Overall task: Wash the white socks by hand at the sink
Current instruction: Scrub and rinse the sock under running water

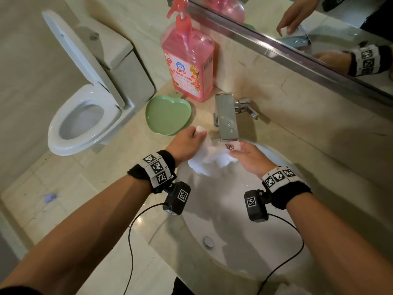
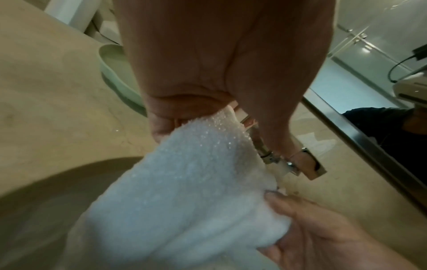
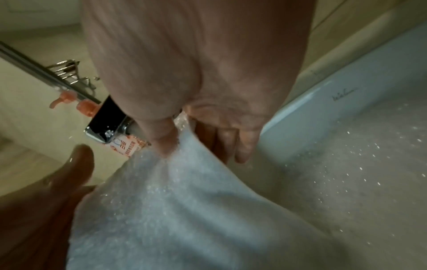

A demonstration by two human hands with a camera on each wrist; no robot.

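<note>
You're pinching the white sock [image 1: 209, 159] at both ends: left hand [image 1: 187, 143] curled round one end, right hand [image 1: 251, 157] clamping the other between thumb and fingers. That's keeping it stretched directly under the faucet [image 1: 226, 117] spout, over the sink [image 1: 234, 209] basin, likely so water would run along its length and drip into the bowl. Flow isn't clearly visible. Pink detergent bottle [image 1: 188, 58] and green heart dish [image 1: 168, 114] are sitting within reach on the counter.
</note>
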